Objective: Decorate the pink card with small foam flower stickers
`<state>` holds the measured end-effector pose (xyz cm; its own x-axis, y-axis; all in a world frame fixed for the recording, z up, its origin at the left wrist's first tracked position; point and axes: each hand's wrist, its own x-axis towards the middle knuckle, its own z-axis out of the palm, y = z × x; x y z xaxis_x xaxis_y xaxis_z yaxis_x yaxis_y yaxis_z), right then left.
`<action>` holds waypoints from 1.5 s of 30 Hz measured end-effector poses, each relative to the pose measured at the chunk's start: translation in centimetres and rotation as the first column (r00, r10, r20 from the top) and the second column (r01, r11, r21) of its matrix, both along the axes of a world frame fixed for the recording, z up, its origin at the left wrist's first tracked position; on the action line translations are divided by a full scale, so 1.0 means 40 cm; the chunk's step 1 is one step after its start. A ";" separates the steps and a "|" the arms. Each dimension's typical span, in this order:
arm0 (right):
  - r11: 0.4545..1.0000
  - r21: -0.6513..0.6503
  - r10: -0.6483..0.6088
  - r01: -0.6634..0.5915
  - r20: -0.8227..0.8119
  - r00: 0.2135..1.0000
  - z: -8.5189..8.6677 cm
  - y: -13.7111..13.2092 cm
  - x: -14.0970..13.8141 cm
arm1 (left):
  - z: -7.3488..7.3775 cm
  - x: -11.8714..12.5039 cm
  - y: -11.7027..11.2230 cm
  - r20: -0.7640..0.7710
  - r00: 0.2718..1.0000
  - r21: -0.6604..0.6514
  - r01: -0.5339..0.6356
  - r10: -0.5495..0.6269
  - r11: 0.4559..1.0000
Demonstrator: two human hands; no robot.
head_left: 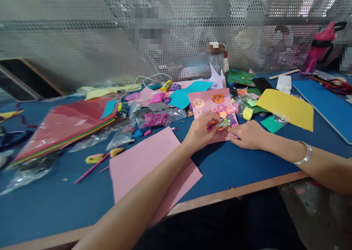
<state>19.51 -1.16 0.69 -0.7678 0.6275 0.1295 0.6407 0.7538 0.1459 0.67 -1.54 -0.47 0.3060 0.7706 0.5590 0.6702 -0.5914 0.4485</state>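
A pink card [202, 99] lies on the blue table, bearing an orange cat face [218, 98], a pale round animal face [198, 102] and several small coloured clay flowers [228, 111]. Over the card's lower part, my left hand [202, 129] is closed, fingertips drawn together among the flowers; whatever they pinch is too small to make out. My right hand [249, 135] rests at the card's lower right corner, fingers apart and the index finger reaching onto the flowers. Beneath my left forearm are larger pink sheets [143, 162].
Coloured sheets in a clear sleeve [74, 121] lie to the left, near a purple stick [92, 168]. Clay packets, including a magenta one [156, 120], and a yellow sheet [287, 107] surround the card. Behind stand a lidded cup [216, 57] and a pink bottle [316, 53] before perforated metal.
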 end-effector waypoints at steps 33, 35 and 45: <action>0.975 0.065 0.224 -0.214 -0.261 0.939 -0.029 0.009 0.012 | 0.033 -0.039 0.011 0.325 0.891 -0.087 -0.305 0.317 0.948; 0.976 0.045 0.218 -0.213 -0.253 0.943 -0.028 0.009 0.011 | 0.038 -0.040 0.006 0.281 0.894 -0.072 -0.343 0.349 0.937; 0.977 -0.040 0.193 -0.209 -0.254 0.948 -0.025 0.009 0.014 | 0.037 -0.069 0.021 0.321 0.819 -0.063 -0.483 0.476 0.873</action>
<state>20.07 -0.81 -0.33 -0.8279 0.4769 0.2954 0.4845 0.8732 -0.0518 -2.09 -0.68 1.03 -0.2952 0.7606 0.5783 0.6958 -0.2437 0.6757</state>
